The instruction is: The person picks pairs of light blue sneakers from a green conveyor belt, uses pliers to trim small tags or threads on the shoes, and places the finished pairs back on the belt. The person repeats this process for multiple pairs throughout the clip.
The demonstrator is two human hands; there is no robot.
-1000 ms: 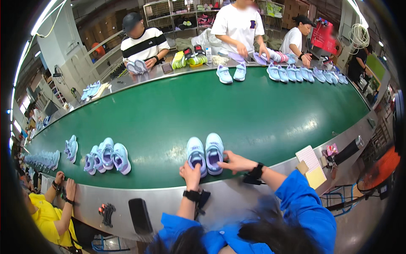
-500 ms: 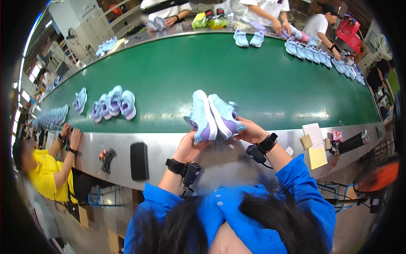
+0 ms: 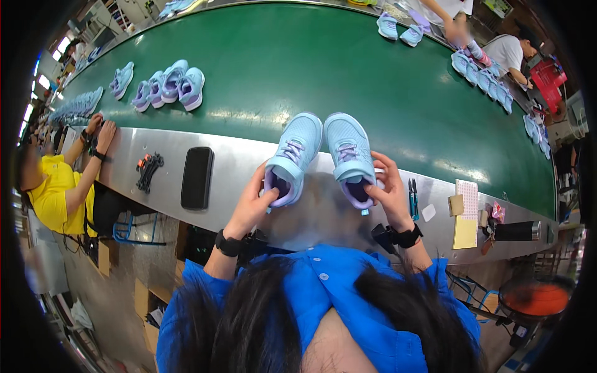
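Note:
Two light blue sneakers with lilac laces and linings are held up before me, toes pointing away and openings toward me. My left hand (image 3: 254, 200) grips the left sneaker (image 3: 295, 149) at its heel, thumb at the collar. The right sneaker (image 3: 348, 144) is in my right hand (image 3: 390, 194), whose thumb reaches over the collar and whose fingers lie along the outer side. The toes are a small gap apart. Both shoes hang above the metal edge (image 3: 249, 148) of the table and the near border of the green belt (image 3: 249, 74).
On the metal edge lie a black case (image 3: 198, 178), an orange-and-black strap bundle (image 3: 148, 171), teal snips (image 3: 413, 198), a yellow notepad (image 3: 465, 232) and a black cylinder (image 3: 516, 231). More sneakers (image 3: 171, 86) stand on the belt. A person in yellow (image 3: 59, 193) sits at left; a fan (image 3: 536, 298) is at right.
Both sneakers have turned: their soles faced each other with the sides upward; now the uppers and openings show. The shoes have also moved slightly apart. My view has shifted.

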